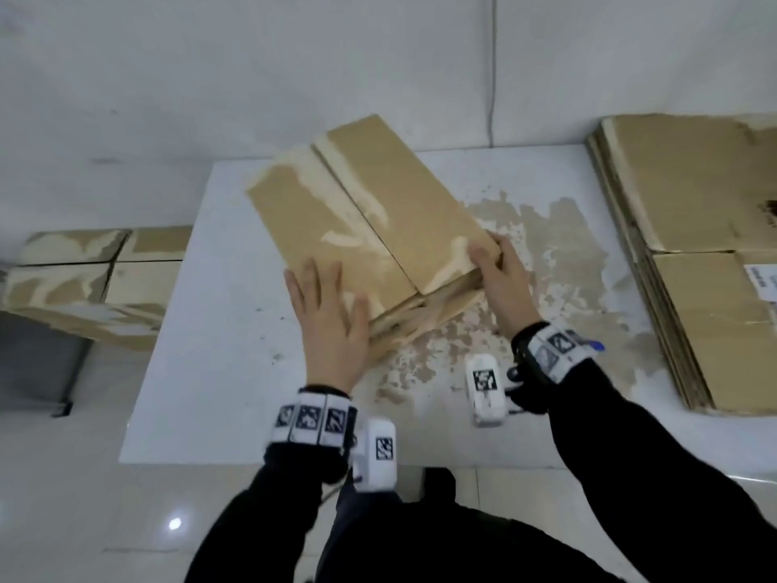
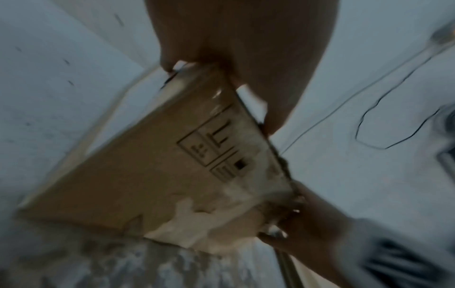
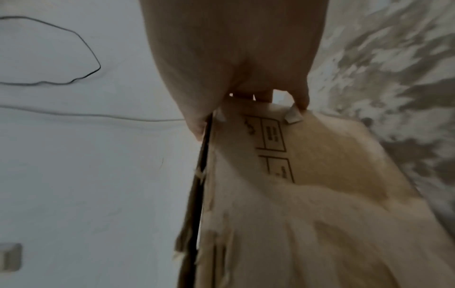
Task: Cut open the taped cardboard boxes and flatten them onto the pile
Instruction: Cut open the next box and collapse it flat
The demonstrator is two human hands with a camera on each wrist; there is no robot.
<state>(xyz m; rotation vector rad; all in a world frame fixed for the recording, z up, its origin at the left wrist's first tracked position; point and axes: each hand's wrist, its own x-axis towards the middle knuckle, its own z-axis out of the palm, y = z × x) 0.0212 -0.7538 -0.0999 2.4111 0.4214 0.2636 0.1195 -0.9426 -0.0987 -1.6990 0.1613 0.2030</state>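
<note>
A brown cardboard box [image 1: 370, 216] lies askew in the middle of the white table [image 1: 202, 330]. Its top flaps meet along a seam, and pale torn strips run along it. My left hand [image 1: 328, 300] presses flat on the near left part of the top, fingers spread and straight. My right hand [image 1: 494, 267] grips the near right corner, fingers curled over the top flap. The near end of the box looks crushed, with layers showing. In the left wrist view a side [image 2: 147, 175] bears printed symbols. The right wrist view shows another printed side [image 3: 320, 175].
A pile of flattened cardboard [image 1: 693, 246] lies on the table's right end. More boxes [image 1: 96, 279] sit on a grey stand to the left. Torn paper residue [image 1: 555, 254] covers the table right of the box. A small blue item [image 1: 595, 345] shows beside my right wrist.
</note>
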